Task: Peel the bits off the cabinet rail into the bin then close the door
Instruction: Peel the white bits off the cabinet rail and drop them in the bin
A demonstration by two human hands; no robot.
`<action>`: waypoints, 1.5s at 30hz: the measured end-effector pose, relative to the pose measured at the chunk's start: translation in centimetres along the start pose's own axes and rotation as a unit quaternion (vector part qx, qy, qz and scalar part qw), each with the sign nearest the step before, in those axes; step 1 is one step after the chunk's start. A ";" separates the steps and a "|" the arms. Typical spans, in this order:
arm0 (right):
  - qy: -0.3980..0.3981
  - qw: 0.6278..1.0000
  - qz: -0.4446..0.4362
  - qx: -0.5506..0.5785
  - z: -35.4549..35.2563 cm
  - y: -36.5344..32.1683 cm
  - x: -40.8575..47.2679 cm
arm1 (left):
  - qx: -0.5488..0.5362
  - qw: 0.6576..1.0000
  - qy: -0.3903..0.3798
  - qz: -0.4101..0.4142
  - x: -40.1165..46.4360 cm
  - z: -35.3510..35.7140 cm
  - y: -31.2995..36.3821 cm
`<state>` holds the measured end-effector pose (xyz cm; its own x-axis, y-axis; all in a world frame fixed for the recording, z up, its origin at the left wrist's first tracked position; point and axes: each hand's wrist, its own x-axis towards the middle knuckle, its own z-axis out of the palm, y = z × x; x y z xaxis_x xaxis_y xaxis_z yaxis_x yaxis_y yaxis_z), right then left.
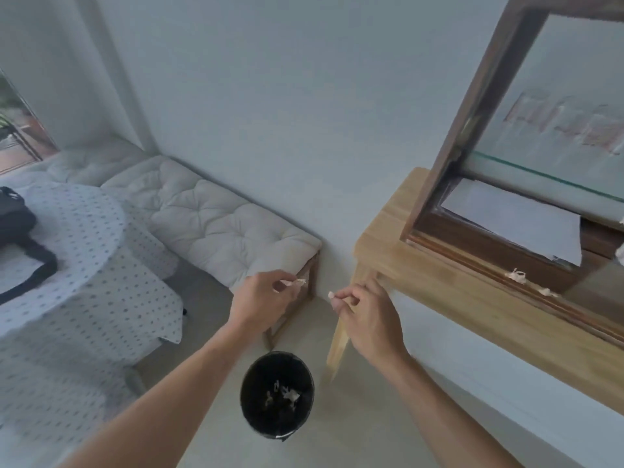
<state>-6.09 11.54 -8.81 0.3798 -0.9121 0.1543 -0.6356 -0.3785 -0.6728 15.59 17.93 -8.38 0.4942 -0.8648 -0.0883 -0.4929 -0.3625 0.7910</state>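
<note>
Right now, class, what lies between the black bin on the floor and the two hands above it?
Nothing: the head view shows only bare floor between the black bin, the left hand and the right hand, each pinching a bit.

The bin point(277, 395) stands on the floor left of the table point(439, 298), which bears the cabinet point(499, 244).

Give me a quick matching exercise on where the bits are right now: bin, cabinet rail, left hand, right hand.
Column one:
1. bin
2. cabinet rail
3. left hand
4. right hand

Column two:
A. pinches a bit that points toward the bench
B. on the floor below both hands, pale scraps inside
C. two curled bits on it, not yet peeled off
D. pinches a small bit in its fingers in front of the table leg

Pairs: 1-B, 2-C, 3-A, 4-D
</note>
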 end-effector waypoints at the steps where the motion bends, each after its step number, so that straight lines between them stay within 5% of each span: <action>1: -0.012 1.000 0.006 -0.001 1.5 0.0 -0.2 | 0.004 1.000 -0.001 -0.012 -0.1 -0.3 -1.6; 12: -0.118 0.988 0.093 -0.031 18.7 5.9 -4.1 | 0.094 0.991 -0.058 -0.069 0.5 1.6 -19.4; 27: -0.172 0.967 0.163 -0.098 38.4 17.4 -7.9 | 0.187 0.952 -0.213 -0.116 1.4 13.6 -37.8; 36: -0.191 0.959 0.186 -0.098 37.1 17.9 -9.8 | 0.214 0.939 -0.247 -0.104 1.6 13.9 -38.4; 45: -0.116 0.973 0.184 -0.073 24.3 13.0 -9.5 | 0.166 0.962 -0.203 -0.072 1.6 9.6 -28.4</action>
<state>-1.60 19.08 -36.65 0.2390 -0.9365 -0.2568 -0.8401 -0.0668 -0.5384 23.48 23.44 -36.81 0.2866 -0.8376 -0.4652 -0.6747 -0.5211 0.5227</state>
